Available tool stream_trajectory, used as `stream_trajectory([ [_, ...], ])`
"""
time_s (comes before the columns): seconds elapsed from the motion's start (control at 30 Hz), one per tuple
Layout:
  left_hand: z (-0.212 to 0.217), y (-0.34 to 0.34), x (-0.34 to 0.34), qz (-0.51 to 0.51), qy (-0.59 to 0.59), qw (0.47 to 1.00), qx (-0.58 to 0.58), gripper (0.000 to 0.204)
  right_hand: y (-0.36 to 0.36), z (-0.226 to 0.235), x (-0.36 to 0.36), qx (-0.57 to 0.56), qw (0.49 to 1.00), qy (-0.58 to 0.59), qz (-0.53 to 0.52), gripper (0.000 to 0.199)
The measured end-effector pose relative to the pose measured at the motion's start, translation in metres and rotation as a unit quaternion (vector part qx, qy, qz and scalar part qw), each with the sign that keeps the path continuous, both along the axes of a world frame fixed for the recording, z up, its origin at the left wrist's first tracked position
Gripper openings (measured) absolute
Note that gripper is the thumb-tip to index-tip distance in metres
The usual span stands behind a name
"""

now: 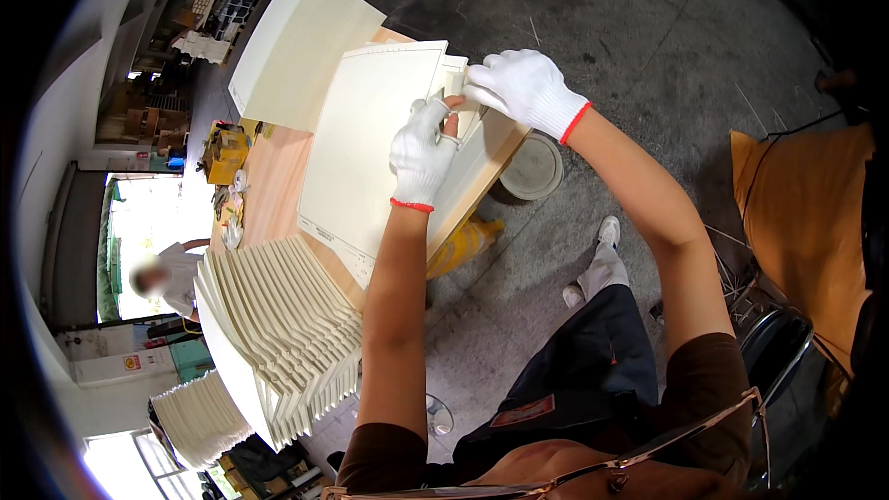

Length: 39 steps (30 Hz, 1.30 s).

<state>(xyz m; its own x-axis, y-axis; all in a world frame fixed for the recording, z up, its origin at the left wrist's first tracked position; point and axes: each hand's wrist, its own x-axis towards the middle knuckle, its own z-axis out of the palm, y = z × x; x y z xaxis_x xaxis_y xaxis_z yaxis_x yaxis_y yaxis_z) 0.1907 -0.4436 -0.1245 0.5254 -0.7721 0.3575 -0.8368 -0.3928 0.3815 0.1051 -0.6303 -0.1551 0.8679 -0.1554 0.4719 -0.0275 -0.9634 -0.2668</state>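
The left hand point(421, 150), in a white red-cuffed glove, is placed toward 12 o'clock, over the near edge of a cream panel point(370, 130); its bare thumb and finger tips are held slightly apart, though whether anything is gripped cannot be told. At 1 o'clock, the gloved right hand point(526, 90) is bent around the panel's far corner, beside a narrow pale flap point(454, 82); its grip is hidden. The panel is laid toward 11 o'clock on a wooden table point(270, 176). At 2 o'clock, a round grey container point(532, 168) is seen on the floor. At 8 o'clock, folded cream panels are piled in a tall stack point(292, 324). Beyond the panel, at 11 o'clock, another pale sheet point(306, 51) is laid. A yellow box point(225, 156) is set between 9 and 10 o'clock; farther out, toward 9 o'clock, a co-worker point(181, 278) is seen.
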Motion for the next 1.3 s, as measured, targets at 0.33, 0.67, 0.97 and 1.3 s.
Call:
stream_trajectory([
  [0.33, 0.000, 0.000, 0.001, 0.004, 0.017, 1.000, 0.004, 0.025, 0.023, 0.007, 0.000, 0.440, 0.897, 0.024, -0.017, 0.042],
  [0.67, 0.001, -0.001, -0.002, 0.020, 0.010, 1.000, 0.013, 0.029, 0.024, 0.002, 0.001, 0.440, 0.898, 0.008, -0.023, 0.042],
  [0.97, -0.010, 0.005, -0.003, 0.006, -0.127, 0.992, -0.010, 0.047, 0.040, 0.019, -0.003, 0.595, 0.787, -0.151, -0.059, 0.038],
  [1.3, -0.071, 0.084, -0.091, 0.112, 0.138, 0.967, -0.183, 0.037, 0.098, 0.002, 0.015, 0.809, 0.586, 0.042, 0.004, 0.037],
])
